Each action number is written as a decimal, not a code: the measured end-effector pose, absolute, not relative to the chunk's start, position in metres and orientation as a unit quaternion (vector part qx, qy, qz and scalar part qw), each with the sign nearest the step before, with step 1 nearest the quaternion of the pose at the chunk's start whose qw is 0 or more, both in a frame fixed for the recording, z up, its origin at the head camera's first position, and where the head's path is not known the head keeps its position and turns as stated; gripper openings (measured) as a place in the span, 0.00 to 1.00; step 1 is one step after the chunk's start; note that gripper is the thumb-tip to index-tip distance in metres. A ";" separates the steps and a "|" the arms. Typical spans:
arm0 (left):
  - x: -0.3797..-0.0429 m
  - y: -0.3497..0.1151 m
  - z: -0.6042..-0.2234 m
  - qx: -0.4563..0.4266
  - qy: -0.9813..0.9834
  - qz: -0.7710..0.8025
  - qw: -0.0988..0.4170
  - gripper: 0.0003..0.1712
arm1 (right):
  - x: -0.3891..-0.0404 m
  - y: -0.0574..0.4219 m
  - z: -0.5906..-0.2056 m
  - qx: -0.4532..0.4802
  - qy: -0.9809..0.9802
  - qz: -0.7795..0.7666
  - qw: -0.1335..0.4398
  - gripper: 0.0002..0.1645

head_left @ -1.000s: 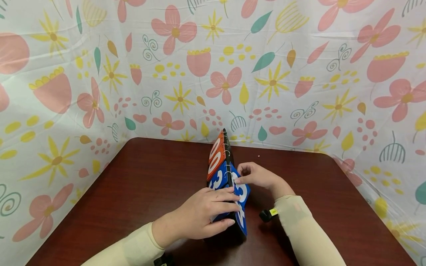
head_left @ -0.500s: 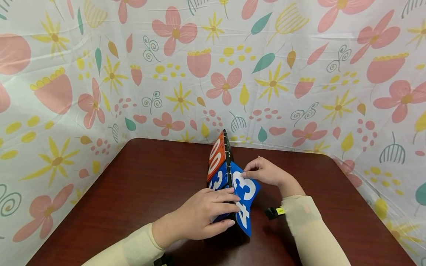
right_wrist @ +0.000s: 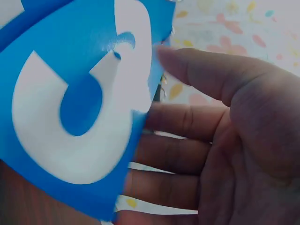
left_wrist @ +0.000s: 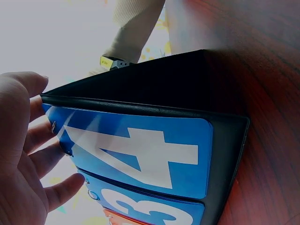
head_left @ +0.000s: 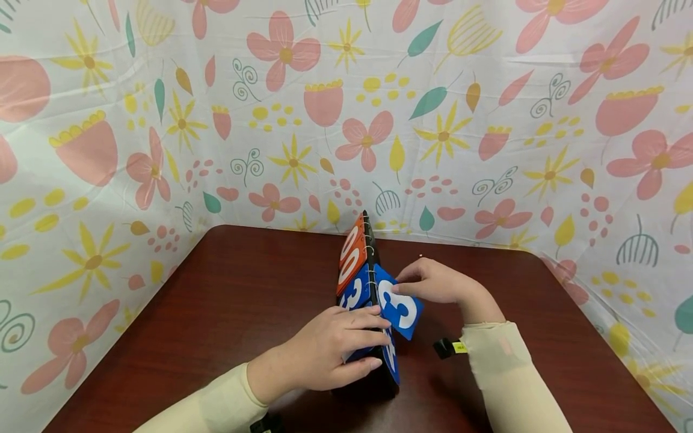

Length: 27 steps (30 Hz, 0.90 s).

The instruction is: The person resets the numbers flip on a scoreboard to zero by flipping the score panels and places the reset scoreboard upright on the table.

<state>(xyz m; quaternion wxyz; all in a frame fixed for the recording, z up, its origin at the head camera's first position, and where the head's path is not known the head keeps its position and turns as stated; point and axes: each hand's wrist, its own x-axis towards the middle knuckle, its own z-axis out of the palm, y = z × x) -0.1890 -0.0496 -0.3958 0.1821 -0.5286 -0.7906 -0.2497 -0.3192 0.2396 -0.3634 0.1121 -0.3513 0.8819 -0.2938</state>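
Note:
A black tent-shaped flip scoreboard (head_left: 370, 264) stands on the table, with ring-bound number cards along its ridge. My left hand (head_left: 330, 349) rests across the near end of the ridge, its fingers fairly straight. In the left wrist view a blue card with a white 4 (left_wrist: 140, 150) hangs on the near face beside a blue 3 card (left_wrist: 150, 211). My right hand (head_left: 438, 282) pinches the edge of a blue card with a white 3 (head_left: 399, 307) on the right face, lifting it outward. The right wrist view shows this card (right_wrist: 79, 159) between thumb and fingers.
Orange cards with white zeros (head_left: 352, 252) hang at the scoreboard's far end. The dark reddish-brown table (head_left: 260, 282) ends at a flower-printed curtain (head_left: 325, 120) behind and at the sides.
My right hand has moved right and pulled the blue 3 card away from the scoreboard. The 4 card swung outward, then dropped back toward the face. My left hand has stayed put.

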 end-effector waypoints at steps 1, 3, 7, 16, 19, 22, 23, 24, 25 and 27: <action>-0.189 -0.050 -0.396 -0.528 -0.791 -0.251 0.179 0.23 | -0.320 0.242 -0.363 -0.350 0.880 -0.298 0.115 0.20; -0.189 -0.050 -0.396 -0.528 -0.792 -0.248 0.179 0.24 | -0.322 0.248 -0.363 -0.344 0.876 -0.315 0.123 0.17; -0.189 -0.050 -0.396 -0.526 -0.796 -0.241 0.176 0.24 | -0.327 0.262 -0.363 -0.323 0.860 -0.370 0.139 0.20; -0.188 -0.050 -0.396 -0.528 -0.792 -0.238 0.191 0.23 | -0.331 0.275 -0.359 -0.315 0.603 -0.702 0.214 0.26; -0.189 -0.050 -0.396 -0.532 -0.788 -0.233 0.205 0.22 | -0.327 0.262 -0.354 -0.328 0.517 -0.761 0.213 0.30; -0.190 -0.049 -0.397 -0.537 -0.781 -0.228 0.222 0.21 | -0.320 0.247 -0.349 -0.359 0.441 -0.794 0.216 0.31; -0.190 -0.049 -0.398 -0.539 -0.779 -0.226 0.228 0.21 | -0.317 0.242 -0.347 -0.370 0.418 -0.801 0.218 0.31; -0.190 -0.049 -0.398 -0.540 -0.778 -0.222 0.232 0.20 | -0.314 0.238 -0.346 -0.381 0.399 -0.804 0.220 0.31; -0.191 -0.049 -0.398 -0.541 -0.777 -0.221 0.236 0.20 | -0.310 0.233 -0.345 -0.392 0.390 -0.803 0.221 0.31; -0.191 -0.049 -0.398 -0.543 -0.775 -0.216 0.243 0.20 | -0.303 0.225 -0.343 -0.412 0.400 -0.793 0.203 0.28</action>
